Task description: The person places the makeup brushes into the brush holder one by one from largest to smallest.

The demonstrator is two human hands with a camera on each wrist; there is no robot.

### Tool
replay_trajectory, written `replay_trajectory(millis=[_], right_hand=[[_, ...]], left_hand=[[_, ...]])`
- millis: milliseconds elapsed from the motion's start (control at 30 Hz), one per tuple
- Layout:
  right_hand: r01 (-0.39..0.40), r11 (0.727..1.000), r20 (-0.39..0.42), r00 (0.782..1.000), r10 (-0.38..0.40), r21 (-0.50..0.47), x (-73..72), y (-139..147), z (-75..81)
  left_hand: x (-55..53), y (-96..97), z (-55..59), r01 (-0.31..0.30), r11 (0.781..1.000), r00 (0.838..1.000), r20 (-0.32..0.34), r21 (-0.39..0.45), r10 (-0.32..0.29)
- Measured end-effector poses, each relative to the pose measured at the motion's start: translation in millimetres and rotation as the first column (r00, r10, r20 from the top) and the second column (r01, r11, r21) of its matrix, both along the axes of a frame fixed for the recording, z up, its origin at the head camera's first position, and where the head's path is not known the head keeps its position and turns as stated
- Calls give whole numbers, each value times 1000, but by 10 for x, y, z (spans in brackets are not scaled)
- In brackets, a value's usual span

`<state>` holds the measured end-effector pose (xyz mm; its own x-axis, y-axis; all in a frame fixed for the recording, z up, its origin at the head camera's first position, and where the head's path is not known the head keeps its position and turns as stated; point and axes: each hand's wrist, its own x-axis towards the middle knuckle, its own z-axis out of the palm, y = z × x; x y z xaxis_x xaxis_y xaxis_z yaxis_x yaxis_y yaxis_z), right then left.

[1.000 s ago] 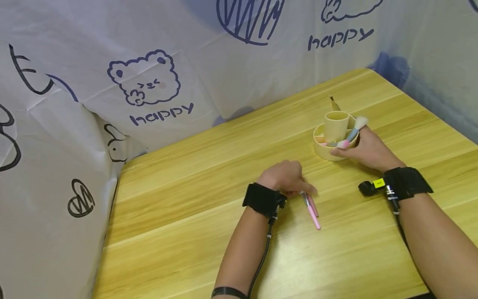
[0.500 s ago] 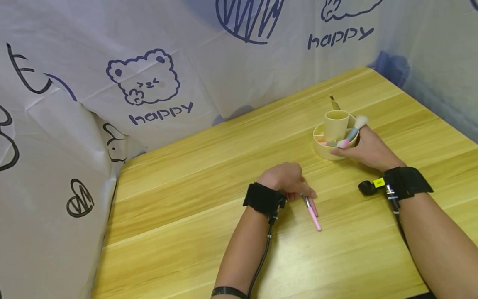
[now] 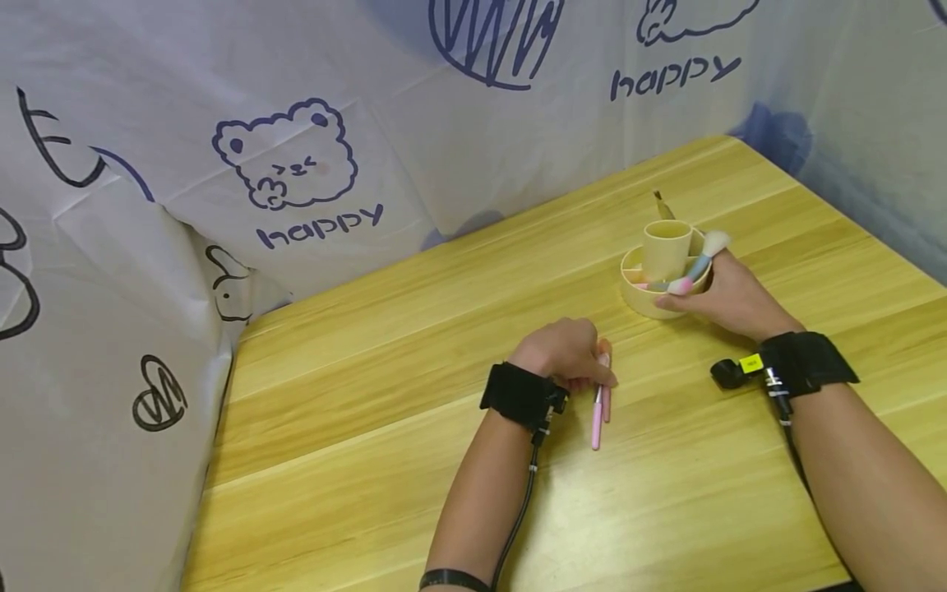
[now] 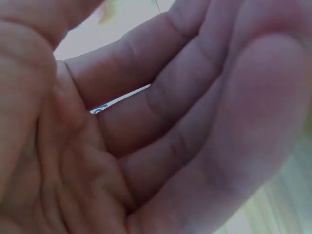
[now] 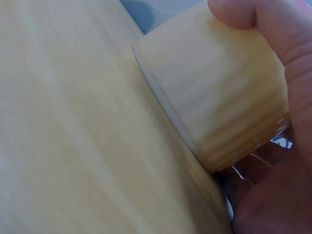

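Head: two pink brushes, in front and left of holder; heads on the holder end, handles opposite, long axis aimed just past holder's left edge. Apparently pinched in left hand, the nearer one. Right hand clasped round holder's right side.

Left wrist: bent fingers and palm only; brushes out of sight.

Right wrist: thumb against holder's wall, base down on table.

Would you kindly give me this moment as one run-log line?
left hand: pinches pink-handled makeup brushes | right hand: grips round cream organizer | organizer: on wooden table, other brushes inside
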<state>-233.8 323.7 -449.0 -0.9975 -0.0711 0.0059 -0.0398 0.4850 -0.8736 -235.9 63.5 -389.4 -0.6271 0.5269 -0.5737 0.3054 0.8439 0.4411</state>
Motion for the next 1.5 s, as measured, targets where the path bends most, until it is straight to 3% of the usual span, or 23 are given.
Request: replay_trajectory(millis=[367, 667, 900, 1200, 1333, 1500], right_hand=[[2, 1000, -2, 1000, -2, 20, -1, 8, -21], [1, 1000, 0, 1000, -1, 20, -5, 3, -8], [-3, 1000, -8, 1000, 3, 20, -8, 5, -12], [-2, 1000, 5, 1000, 2, 4, 3, 2, 0], [-2, 1000, 2, 1000, 2, 1, 6, -3, 13], [-2, 1000, 4, 1000, 3, -1, 10, -6, 21]], left_hand=[[23, 5, 12, 13, 1000, 1000, 17, 11, -13], [-2, -35, 79, 99, 995, 994, -35, -9, -99], [-27, -77, 104, 40, 998, 998, -60, 48, -37], [-50, -77, 133, 85, 994, 982, -173, 62, -73], [-43, -86, 138, 60, 994, 983, -176, 89, -44], [-36, -105, 140, 43, 986, 970, -242, 160, -3]])
